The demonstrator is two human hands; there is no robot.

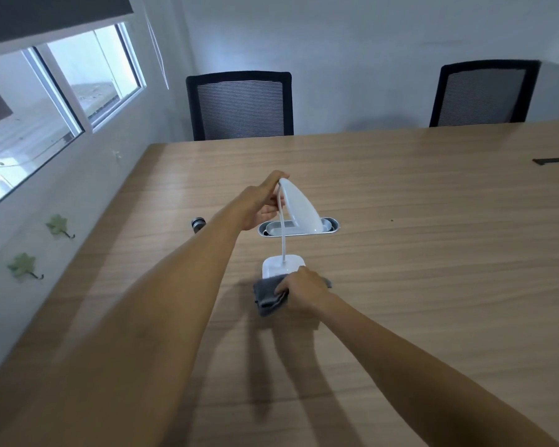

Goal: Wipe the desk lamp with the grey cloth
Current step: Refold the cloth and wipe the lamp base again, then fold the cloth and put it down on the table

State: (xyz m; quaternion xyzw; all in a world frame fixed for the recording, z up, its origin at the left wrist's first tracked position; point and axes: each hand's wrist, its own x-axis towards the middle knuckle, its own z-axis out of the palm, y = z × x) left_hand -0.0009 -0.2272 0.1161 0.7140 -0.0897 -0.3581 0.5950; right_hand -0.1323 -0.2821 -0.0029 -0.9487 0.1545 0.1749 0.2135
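Note:
A white desk lamp (pixel 302 206) stands on the wooden table (pixel 417 253), with a thin bent neck and a flat square base. My left hand (pixel 260 201) grips the top rear end of the lamp head, where the neck joins it. My right hand (pixel 304 290) is closed on a bunched grey cloth (pixel 268 296) and presses it against the near edge of the lamp base. The front part of the base is hidden under the cloth and hand.
A metal cable tray (pixel 331 225) is set into the table behind the lamp. A small dark cylinder (pixel 198 223) lies left of it. Two black mesh chairs (pixel 241 106) stand at the far side. A dark flat strip (pixel 555 161) lies far right. Wall and window run along the left.

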